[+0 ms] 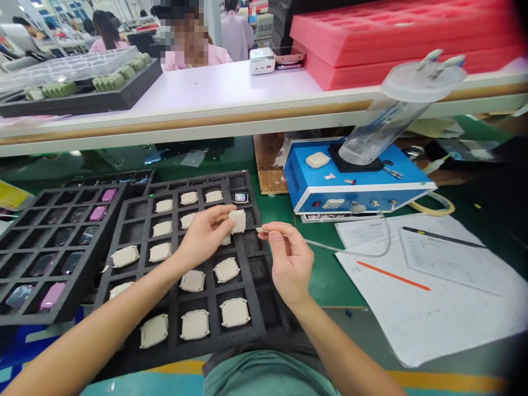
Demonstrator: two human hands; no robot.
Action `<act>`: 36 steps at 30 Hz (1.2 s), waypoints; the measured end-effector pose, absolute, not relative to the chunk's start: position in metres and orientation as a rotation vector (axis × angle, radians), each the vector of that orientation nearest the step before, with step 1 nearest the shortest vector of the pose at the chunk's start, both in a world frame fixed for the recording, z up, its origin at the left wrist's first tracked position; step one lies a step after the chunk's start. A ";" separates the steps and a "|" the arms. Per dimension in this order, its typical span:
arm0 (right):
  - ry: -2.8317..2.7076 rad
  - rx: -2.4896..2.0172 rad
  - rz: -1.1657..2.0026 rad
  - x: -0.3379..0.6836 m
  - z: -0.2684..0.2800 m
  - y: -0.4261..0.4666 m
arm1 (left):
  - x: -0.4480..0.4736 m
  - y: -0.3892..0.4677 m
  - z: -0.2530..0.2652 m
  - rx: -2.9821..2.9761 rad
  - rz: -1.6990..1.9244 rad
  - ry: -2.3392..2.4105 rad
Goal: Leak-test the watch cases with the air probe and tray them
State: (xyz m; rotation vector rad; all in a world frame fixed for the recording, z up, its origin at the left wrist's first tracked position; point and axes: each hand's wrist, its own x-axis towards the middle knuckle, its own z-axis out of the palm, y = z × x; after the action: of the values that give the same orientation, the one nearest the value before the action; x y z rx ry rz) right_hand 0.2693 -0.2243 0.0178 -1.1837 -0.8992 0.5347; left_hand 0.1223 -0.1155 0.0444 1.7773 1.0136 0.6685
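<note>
My left hand (208, 234) pinches a cream watch case (238, 221) between thumb and fingers, above the right part of a black foam tray (252, 294). Close to its right side, my right hand (292, 261) grips the end of a thin clear tube (342, 250). The tube's small tip (259, 230) points left at the case, with a narrow gap between them. From there the tube loops back to the front of a blue control box (355, 187). More cream cases, such as one at the near side (235, 312), lie in the tray's compartments. A watch with a lit screen (240, 198) sits in the far right.
Left stands another foam tray (31, 256) with purple and dark watch cases. Papers (449, 308), an orange stick (394, 275) and a black pen (443, 237) lie right. A clear cylinder (379, 129) tops the blue box. A white shelf (214, 93) crosses behind; people sit beyond.
</note>
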 end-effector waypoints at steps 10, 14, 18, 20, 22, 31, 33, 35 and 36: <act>-1.047 -1.157 0.393 0.258 -0.007 -0.215 | 0.116 -0.148 0.024 1.486 0.799 0.933; -1.057 -1.139 0.456 0.261 -0.007 -0.215 | 0.115 -0.147 0.023 1.505 0.801 0.922; -1.046 -1.141 0.468 0.261 -0.007 -0.217 | 0.115 -0.148 0.023 1.522 0.801 0.938; -1.040 -1.141 0.470 0.261 -0.008 -0.217 | 0.115 -0.148 0.023 1.537 0.795 0.949; -1.034 -1.139 0.477 0.261 -0.008 -0.217 | 0.114 -0.148 0.023 1.550 0.791 0.954; -1.027 -1.132 0.483 0.262 -0.008 -0.217 | 0.113 -0.148 0.021 1.589 0.802 0.939; -1.026 -1.131 0.483 0.262 -0.008 -0.216 | 0.114 -0.148 0.021 1.595 0.804 0.936; -1.027 -1.137 0.476 0.262 -0.008 -0.216 | 0.114 -0.147 0.022 1.605 0.808 0.938; -1.028 -1.139 0.474 0.262 -0.008 -0.216 | 0.114 -0.147 0.022 1.609 0.810 0.939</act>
State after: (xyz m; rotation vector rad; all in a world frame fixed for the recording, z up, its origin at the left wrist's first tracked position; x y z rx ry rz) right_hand 0.2618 -0.2164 -0.0080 -1.1391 -1.0285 0.4739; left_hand 0.1142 -0.1472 0.0218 1.6089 0.9393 0.8097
